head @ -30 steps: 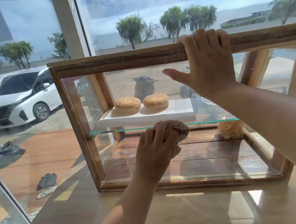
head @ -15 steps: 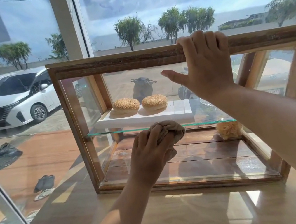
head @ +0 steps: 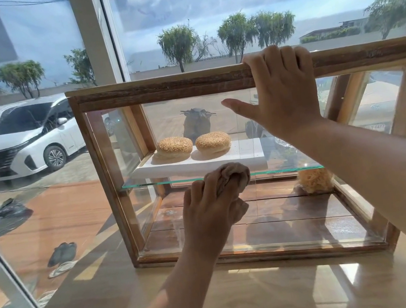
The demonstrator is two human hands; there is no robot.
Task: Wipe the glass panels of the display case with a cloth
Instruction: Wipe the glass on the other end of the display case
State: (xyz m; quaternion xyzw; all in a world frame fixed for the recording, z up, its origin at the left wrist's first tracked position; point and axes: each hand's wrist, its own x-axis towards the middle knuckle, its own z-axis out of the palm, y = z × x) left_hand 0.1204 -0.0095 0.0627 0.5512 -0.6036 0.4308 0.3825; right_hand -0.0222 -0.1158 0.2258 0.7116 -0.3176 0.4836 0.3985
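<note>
A wooden-framed display case with glass panels stands on a wooden table. My left hand is shut on a crumpled brown cloth and presses it against the front glass panel, at the height of the glass shelf. My right hand rests on the case's top wooden rail, fingers hooked over it and thumb spread against the glass.
Inside, two sesame buns sit on a white board, and a yellowish sponge-like lump lies at the lower right. A large window stands right behind the case, with a white car outside.
My left hand and the cloth have shifted slightly up and to the right on the front glass. My right hand has stayed on the top rail.
</note>
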